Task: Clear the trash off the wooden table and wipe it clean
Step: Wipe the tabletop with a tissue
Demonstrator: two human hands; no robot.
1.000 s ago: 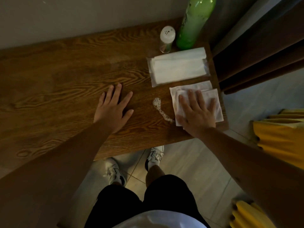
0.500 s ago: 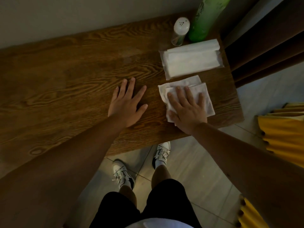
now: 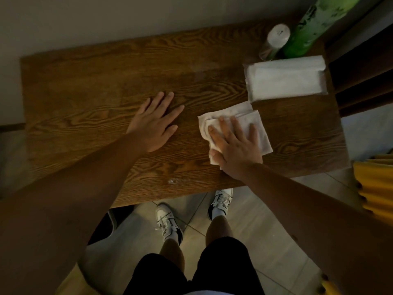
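My right hand (image 3: 235, 145) lies flat on a white folded tissue (image 3: 258, 128), pressing it against the wooden table (image 3: 85, 99) right of centre. The tissue's left edge is bunched up under my fingers. My left hand (image 3: 156, 121) rests palm down on the bare wood just left of the tissue, fingers spread, holding nothing. A small wet smear (image 3: 176, 180) glistens near the table's front edge, below and between my two hands.
A pack of white tissues (image 3: 285, 78) lies at the back right. Behind it stand a white-capped shaker (image 3: 275, 41) and a tall green bottle (image 3: 314, 24). A wall runs along the far edge. Yellow objects (image 3: 374, 186) sit on the floor at right.
My right hand has slid the tissue leftward over the white spill streak, which no longer shows. The tissue has crumpled at its left edge. My left hand stayed planted.
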